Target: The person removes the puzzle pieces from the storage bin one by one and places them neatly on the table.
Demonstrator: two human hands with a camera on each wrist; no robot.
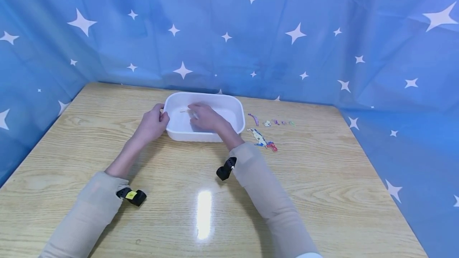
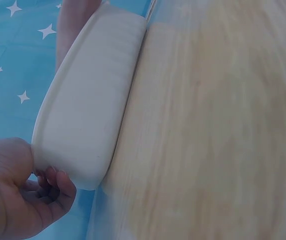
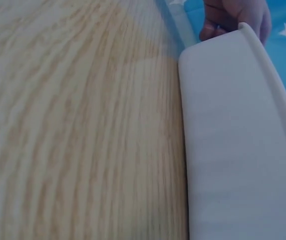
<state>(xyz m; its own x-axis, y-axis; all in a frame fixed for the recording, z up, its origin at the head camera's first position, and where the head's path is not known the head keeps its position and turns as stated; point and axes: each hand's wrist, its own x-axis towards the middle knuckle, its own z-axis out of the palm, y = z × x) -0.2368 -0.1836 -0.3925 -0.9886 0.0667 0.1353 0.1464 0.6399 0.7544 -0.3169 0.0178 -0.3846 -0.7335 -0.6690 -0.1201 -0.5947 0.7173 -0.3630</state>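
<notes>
A white rectangular tub [image 1: 206,136] with rounded corners stands near the table's back edge. My left hand [image 1: 153,122] grips the tub's left end; in the left wrist view the fingers of that left hand [image 2: 25,187] curl against the outer wall of the tub [image 2: 90,95]. Inside the tub is my right hand [image 1: 206,118], fingers pointing left. By its fingertips lies a small, thin yellowish piece [image 1: 183,111], too small to identify. Whether the right fingers pinch anything is unclear. The right wrist view has only the tub's outside wall [image 3: 238,140] and the left hand [image 3: 238,17] at its far end.
To the right of the tub, a purple strip [image 1: 254,119], a small white piece [image 1: 267,123] and several tiny coloured bits [image 1: 283,122] form a row. Nearer lies a longer flat blue, white and red piece [image 1: 261,138]. A blue star-patterned cloth [image 1: 229,55] hangs behind the wooden table [image 1: 172,210].
</notes>
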